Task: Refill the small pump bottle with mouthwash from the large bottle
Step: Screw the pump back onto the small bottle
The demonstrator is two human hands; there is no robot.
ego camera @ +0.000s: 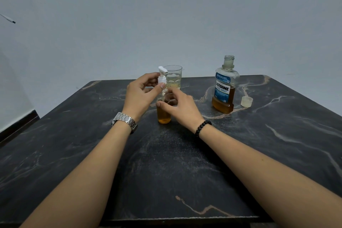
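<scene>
A dark marbled desk point(240, 153) carries four things: one small pump bottle point(164, 114), one drinking glass point(173, 77), one large mouthwash bottle point(224, 89) and one loose cap point(246, 101).

The small pump bottle stands upright near the middle of the desk, its lower part filled with amber liquid. The right hand point(177, 105) wraps around its upper body, fingers point(173, 90) curled over the shoulder and thumb pressed on the near side, so the neck is mostly hidden. The left hand point(141, 94) pinches the white pump head point(162, 77) between thumb and fingers point(148, 77) above the bottle's mouth; the pump's stem runs down toward the neck, and whether the collar is seated cannot be told.

Just behind the pump head stands the clear glass, holding a little pale liquid, partly masked by the pump and the left hand. The large bottle stands well to the right, uncapped, amber liquid filling roughly its lower third, with a blue label facing the camera. Its translucent cap sits on the desk just beside it, on the right.

A metal watch point(125, 120) circles the left wrist, and a black bead bracelet point(202, 127) circles the right. A plain grey wall point(166, 15) rises behind the desk.
</scene>
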